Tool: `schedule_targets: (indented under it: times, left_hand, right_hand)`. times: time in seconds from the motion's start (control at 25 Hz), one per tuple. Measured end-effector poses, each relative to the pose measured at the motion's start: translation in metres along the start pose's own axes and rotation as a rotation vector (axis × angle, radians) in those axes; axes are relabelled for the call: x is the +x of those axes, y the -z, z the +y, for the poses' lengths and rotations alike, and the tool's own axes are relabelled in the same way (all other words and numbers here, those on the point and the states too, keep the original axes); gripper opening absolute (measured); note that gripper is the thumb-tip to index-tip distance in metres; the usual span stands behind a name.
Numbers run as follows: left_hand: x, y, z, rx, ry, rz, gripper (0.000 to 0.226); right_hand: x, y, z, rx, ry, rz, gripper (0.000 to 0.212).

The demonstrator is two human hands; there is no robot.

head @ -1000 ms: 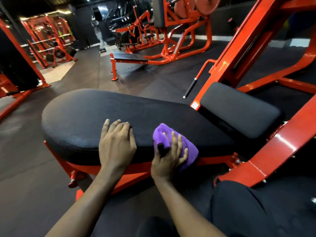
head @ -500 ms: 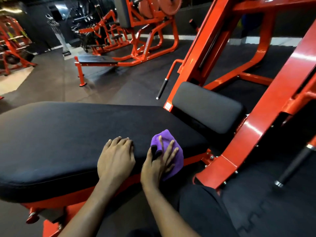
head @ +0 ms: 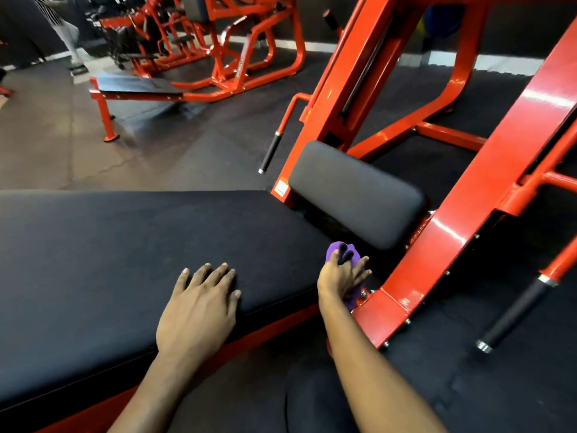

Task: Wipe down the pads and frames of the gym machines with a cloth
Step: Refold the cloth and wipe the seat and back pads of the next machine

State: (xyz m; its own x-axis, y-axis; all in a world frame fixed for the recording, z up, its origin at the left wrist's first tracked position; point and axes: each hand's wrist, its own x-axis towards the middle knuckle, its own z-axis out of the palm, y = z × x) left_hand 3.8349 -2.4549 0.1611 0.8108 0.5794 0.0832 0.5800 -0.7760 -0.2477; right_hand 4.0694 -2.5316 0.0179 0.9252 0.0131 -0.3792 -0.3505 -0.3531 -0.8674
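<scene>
The right grip [head: 338, 279], fingers extended, presses a purple cloth [head: 332, 249] against the end of the long black pad [head: 125, 260], beside the red frame [head: 437, 260], apparently to clean that edge. The left grip [head: 199, 310] lies flat and empty on the pad, likely as a brace.

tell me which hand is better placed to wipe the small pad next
Right. The right hand presses the purple cloth against the end of the long pad, just beside the small pad. The left hand lies flat on the long pad with no cloth, farther away.
</scene>
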Motion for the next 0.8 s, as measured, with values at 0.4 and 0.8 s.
schedule_targets:
  times: [0.4,0.8]
  left_hand:
    - [0.027,-0.01,0.014,-0.038,0.001,-0.127,0.064]
    - [0.024,0.015,-0.04,-0.177,0.187,-0.035,0.069]
  right_hand:
    - [0.119,0.016,-0.005,-0.296,-0.06,-0.347,0.066]
    - [-0.041,-0.007,-0.052,-0.769,0.736,-0.672,0.053]
